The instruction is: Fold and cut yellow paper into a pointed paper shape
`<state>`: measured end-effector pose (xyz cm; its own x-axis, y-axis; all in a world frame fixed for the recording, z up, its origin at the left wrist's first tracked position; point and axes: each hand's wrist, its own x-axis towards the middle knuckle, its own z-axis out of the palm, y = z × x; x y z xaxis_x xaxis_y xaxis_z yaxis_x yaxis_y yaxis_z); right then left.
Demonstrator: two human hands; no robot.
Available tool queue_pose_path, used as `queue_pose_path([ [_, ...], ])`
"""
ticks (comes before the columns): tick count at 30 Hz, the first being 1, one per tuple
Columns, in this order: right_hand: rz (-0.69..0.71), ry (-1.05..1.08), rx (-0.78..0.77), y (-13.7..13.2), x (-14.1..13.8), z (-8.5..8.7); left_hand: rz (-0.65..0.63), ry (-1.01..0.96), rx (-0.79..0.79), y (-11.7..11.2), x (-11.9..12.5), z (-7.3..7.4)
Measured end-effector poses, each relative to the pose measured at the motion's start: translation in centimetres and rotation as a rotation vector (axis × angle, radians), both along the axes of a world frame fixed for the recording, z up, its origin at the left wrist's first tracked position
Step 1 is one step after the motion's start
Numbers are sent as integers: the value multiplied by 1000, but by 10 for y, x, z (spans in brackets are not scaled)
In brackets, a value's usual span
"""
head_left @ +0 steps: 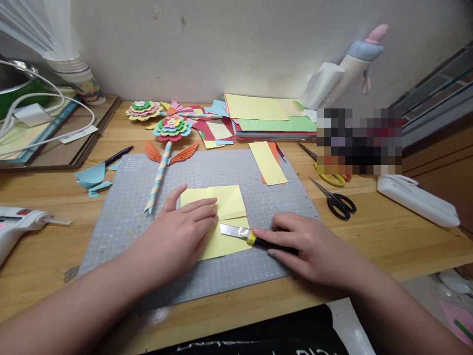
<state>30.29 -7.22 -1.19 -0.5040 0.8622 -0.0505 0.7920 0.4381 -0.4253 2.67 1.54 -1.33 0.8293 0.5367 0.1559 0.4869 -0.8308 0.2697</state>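
The left hand (185,234) is lying flat and open on the folded yellow paper (229,199). It is pressing the paper down onto the grey cutting mat (121,217) in the middle of the worktop (44,256). The right hand (306,246) is wrapping around the black handle of a craft knife (244,232), with one finger stretching along the top. The shiny blade is lying low on the near part of the paper. It is pointing toward the left hand's fingertips and sitting very near them.

The paper is looking thin and light. It is probably going to slide or lift if nothing is pressing on it, and it could tear or crinkle easily. A flat palm on top, back from the blade, is looking like the best way to hold it. The knife is looking stiff and sharp at the front, so the handle behind the yellow bit is the safe place to grip.

Behind the mat, a paper flower (172,127) is lying on its striped stem, and a stack of coloured paper (266,121) is sitting by the wall. Black scissors (336,202) are lying to the right of the mat. A glue gun (18,222) is resting at the left edge.
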Motion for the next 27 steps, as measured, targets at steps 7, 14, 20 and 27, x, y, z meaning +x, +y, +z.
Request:
queue_pose_path([
  [7, 19, -29, 15, 4, 0, 4, -5, 4, -5, 0, 0, 0],
  [14, 45, -87, 85, 16, 2, 6, -3, -7, -13, 0, 1, 0],
  [20, 51, -109, 91, 18, 4, 4, -9, 11, -5, -1, -2, 0],
  [27, 23, -158, 169, 18, 2, 0, -12, 1, 3, 0, 0, 0],
])
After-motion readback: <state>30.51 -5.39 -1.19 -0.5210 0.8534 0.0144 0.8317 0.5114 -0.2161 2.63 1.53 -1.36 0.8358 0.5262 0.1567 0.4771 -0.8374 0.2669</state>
